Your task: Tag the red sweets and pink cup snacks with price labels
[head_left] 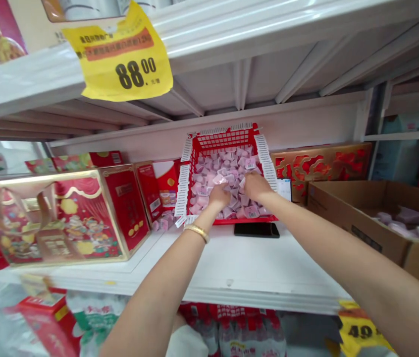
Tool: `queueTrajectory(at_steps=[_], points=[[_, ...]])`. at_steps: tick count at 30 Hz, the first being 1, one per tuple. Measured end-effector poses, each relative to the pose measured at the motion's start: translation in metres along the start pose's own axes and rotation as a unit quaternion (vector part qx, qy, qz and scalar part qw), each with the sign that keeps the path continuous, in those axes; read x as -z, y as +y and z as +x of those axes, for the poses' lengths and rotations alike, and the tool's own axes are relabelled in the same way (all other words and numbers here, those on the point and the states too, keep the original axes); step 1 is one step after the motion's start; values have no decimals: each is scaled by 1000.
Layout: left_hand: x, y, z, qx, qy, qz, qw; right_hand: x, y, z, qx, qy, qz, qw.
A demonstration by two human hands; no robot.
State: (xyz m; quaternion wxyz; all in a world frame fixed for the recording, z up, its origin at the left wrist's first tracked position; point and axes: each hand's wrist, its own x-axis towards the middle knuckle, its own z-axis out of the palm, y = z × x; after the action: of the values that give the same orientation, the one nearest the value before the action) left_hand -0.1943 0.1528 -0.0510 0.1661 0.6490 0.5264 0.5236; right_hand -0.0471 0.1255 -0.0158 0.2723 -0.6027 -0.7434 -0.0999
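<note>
A red plastic basket [224, 140] on the shelf is heaped with small pink cup-shaped packs [213, 166], some bearing barcode labels. Strips of white labels [265, 156] hang along its rim. My left hand [219, 196], below a gold bracelet-wearing wrist, reaches into the heap with fingers closed on a small pink pack [219, 179]. Beside it on the right, my right hand [256, 186] is curled down among the packs; what its fingers hold is hidden. A black phone [257, 230] lies flat in front of the basket.
Red and gold gift boxes [83, 213] stand to the left, with a few loose pink packs [164, 221] beside the basket. At right sits an open cardboard box [361, 213] containing pink packs. The upper shelf [269, 37] overhangs; bottled drinks [250, 337] are below.
</note>
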Motion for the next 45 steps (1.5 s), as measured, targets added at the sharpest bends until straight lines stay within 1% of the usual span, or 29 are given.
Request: queueTrajectory(at_steps=[2, 4, 8, 12, 14, 17, 19, 21, 23, 24, 26, 27, 29, 31, 35, 40, 45], points=[[-6, -3, 4, -4, -17, 7, 1000, -8, 0, 13, -11, -15, -13, 1000], [-13, -6, 7, -9, -34, 10, 999, -13, 1, 17, -17, -23, -25, 999], [-21, -12, 7, -16, -60, -6, 998, -13, -4, 13, -6, -12, -45, 999], [-23, -14, -4, -28, -66, -41, 997, -9, -13, 3, 35, 1, -50, 998], [-19, -11, -16, -41, -62, -61, 995, -8, -17, -5, 58, 3, -46, 997], [-7, -5, -37, -66, -43, -89, 993, -6, -23, -22, 97, 13, -29, 995], [6, -5, -54, -85, -15, -108, 990, -7, -29, -35, 144, 28, 17, 989], [19, -9, -72, -87, 10, -123, 989, -11, -37, -48, 197, 33, 86, 976], [30, -19, -92, -60, 27, -143, 988, -19, -44, -57, 224, 26, 159, 961], [35, -25, -101, -34, 33, -162, 986, -24, -48, -60, 220, 21, 194, 956], [42, -38, -120, 36, 44, -218, 974, -36, -54, -63, 186, 12, 256, 949], [44, -45, -129, 75, 50, -248, 964, -43, -57, -62, 163, 5, 271, 949], [47, -55, -144, 140, 65, -294, 943, -56, -61, -60, 130, -15, 262, 956], [48, -62, -154, 173, 85, -326, 926, -67, -64, -57, 122, -35, 229, 965], [46, -65, -161, 194, 110, -366, 904, -78, -70, -51, 122, -48, 197, 972], [46, -64, -161, 196, 98, -388, 895, -82, -74, -50, 104, -51, 176, 978], [47, -66, -161, 203, 92, -398, 890, -83, -75, -50, 96, -52, 182, 977]])
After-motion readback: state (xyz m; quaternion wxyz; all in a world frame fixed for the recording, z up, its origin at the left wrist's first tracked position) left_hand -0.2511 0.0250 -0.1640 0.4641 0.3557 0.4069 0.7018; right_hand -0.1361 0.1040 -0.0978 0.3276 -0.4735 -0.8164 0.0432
